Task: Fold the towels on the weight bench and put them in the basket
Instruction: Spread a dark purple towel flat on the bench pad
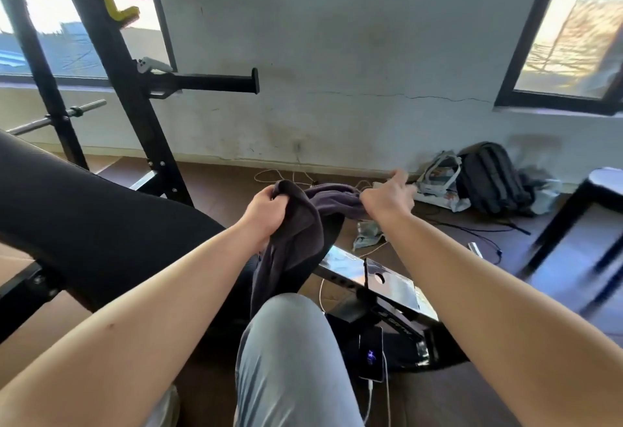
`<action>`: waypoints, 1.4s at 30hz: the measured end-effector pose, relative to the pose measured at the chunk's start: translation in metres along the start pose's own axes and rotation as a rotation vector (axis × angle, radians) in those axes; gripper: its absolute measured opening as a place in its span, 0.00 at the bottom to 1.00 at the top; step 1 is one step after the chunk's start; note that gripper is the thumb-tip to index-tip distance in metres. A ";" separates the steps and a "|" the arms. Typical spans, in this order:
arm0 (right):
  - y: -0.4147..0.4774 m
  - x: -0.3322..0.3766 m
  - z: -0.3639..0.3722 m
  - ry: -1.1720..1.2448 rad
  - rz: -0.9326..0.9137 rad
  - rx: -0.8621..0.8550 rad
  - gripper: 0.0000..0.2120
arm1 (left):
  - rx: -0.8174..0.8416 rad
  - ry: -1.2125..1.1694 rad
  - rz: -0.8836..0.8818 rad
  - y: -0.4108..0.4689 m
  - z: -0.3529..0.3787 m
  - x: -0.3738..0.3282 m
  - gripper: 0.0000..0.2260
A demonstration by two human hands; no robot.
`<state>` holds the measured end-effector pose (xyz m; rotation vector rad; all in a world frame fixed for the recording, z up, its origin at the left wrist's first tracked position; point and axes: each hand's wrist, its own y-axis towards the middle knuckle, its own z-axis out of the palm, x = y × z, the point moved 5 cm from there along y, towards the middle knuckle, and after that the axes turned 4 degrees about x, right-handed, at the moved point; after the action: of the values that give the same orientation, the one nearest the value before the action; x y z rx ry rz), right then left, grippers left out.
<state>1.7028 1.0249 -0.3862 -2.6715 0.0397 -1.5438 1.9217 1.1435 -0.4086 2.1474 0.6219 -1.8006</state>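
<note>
I see the left hand (266,205) curled tight around one end of a dark towel (296,227); the right hand (387,198) pinches the other end; the towel sags between them, above the weight bench (84,217).

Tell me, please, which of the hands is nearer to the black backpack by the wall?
Right. The right hand, gripping one end of the dark towel, is left of the backpack; the left hand grips the other end, farther left.
</note>
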 end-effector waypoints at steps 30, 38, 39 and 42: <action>-0.081 0.110 0.214 -0.173 -0.618 0.848 0.02 | -0.342 0.164 -0.002 -0.017 -0.198 0.016 0.13; -0.071 0.168 0.249 0.127 -0.527 0.725 0.03 | -0.274 0.615 -0.070 -0.033 -0.267 0.023 0.13; -0.071 0.176 0.254 0.159 -0.533 0.709 0.05 | -0.270 0.655 -0.085 -0.034 -0.274 0.027 0.13; -0.069 0.201 0.263 0.185 -0.592 0.598 0.06 | -0.347 0.712 -0.151 -0.036 -0.300 0.038 0.11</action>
<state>2.0308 1.0929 -0.3394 -2.1401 -1.1004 -1.5784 2.1681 1.3206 -0.3862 2.4960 1.1734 -0.8387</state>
